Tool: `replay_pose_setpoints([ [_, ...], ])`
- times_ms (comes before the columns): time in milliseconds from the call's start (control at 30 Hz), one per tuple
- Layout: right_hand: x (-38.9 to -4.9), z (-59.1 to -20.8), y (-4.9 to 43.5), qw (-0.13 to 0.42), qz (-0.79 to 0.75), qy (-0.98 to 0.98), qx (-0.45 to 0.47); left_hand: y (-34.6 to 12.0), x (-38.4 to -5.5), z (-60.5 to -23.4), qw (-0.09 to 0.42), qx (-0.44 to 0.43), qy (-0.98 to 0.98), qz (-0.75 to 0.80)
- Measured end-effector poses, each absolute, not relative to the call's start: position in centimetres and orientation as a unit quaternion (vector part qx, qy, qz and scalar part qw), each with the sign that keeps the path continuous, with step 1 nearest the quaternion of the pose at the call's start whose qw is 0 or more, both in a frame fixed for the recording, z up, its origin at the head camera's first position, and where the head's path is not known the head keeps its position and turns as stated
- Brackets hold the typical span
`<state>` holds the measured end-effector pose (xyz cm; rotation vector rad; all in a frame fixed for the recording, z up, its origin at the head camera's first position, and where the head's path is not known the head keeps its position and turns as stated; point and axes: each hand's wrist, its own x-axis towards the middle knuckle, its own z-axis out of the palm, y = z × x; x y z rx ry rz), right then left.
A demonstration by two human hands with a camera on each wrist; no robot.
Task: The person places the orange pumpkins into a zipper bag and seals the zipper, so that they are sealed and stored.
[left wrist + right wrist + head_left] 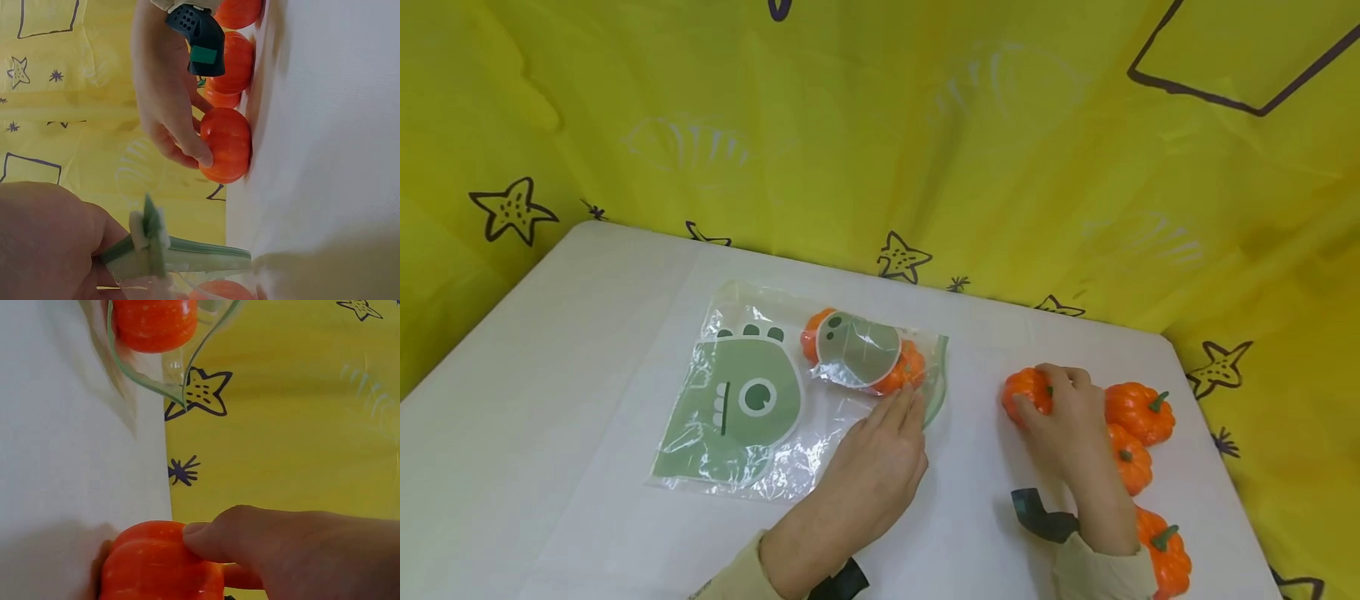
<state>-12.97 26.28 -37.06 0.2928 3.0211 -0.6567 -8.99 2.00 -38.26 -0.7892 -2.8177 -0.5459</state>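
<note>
A clear zip bag (pixel 842 425) with a green one-eyed monster print lies flat on the table, two small orange pumpkins (pixel 904 367) inside it. My left hand (pixel 880 458) holds the bag's mouth at its near right corner; in the left wrist view the green zip edge (pixel 206 249) comes out from between its fingers. The mouth gapes in the right wrist view, its green rims (pixel 140 378) spread apart. To the right, my right hand (pixel 1071 425) grips another small pumpkin (pixel 1026 392) with thumb and fingers, close over the table. The right palm is hidden from above.
Three more pumpkins (pixel 1138 412) sit in a rough column at the right, beside and behind my right wrist. A yellow cloth (pixel 880 150) with drawn starfish hangs behind the white table (pixel 587 333). Dark straps with camera mounts (pixel 1045 517) sit at my wrists.
</note>
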Motion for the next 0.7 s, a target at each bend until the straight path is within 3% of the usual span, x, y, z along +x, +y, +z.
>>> replay_pose_setpoints([
  [267,-13.0,-36.5,25.2,0.081,-0.231,0.968,0.055,1.8,-8.9,-38.3,0.080,-0.258,-0.946,-0.180],
  [700,-12.5,-36.9,23.3,0.051,-0.288,0.955,-0.057,1.9,-8.9,-38.2,0.075,-0.252,-0.947,-0.186],
])
